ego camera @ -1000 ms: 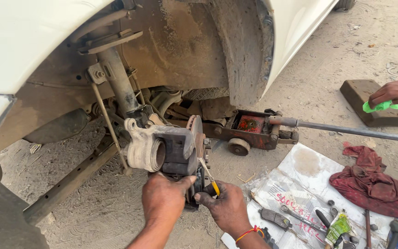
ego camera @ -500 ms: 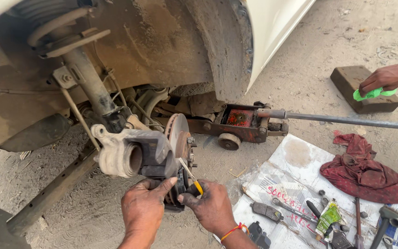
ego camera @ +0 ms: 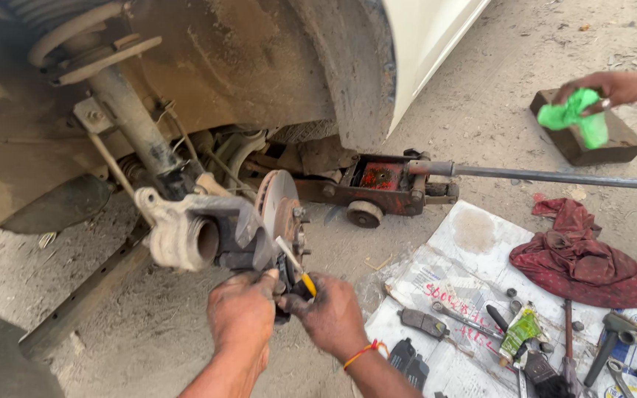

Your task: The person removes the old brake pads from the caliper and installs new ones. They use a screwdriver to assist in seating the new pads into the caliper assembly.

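Under the raised wheel arch (ego camera: 348, 81), left hand (ego camera: 241, 317) curled up against the lower edge of the brake caliper (ego camera: 208, 236), fingers pressed to its dark underside; whether closed round anything, cannot tell. Right hand (ego camera: 331, 313) just beside it, fingers pinched together on a screwdriver (ego camera: 296, 269) with a yellow and black handle, shaft slanting up and left toward the brake disc (ego camera: 278, 206). Caliper hanging off the disc to the left, bore facing the camera, touching the left hand from above. Strut (ego camera: 130, 121) rising behind, close to the caliper's upper edge; little room there.

Red floor jack (ego camera: 377, 184) tucked under the car body just right of the disc, long handle (ego camera: 554, 177) running out to the right edge. Bare ground between the hands and the jack, open enough for the right elbow. Printed sheet (ego camera: 473, 243) spread to the right, near edge close to the right wrist, carrying brake pads (ego camera: 422, 322), loose tools (ego camera: 613, 339) and a dark red rag (ego camera: 580, 258). Far top right, another person's hand (ego camera: 613, 87) on a green cloth (ego camera: 576, 114) atop a wooden block (ego camera: 591, 144), well apart.
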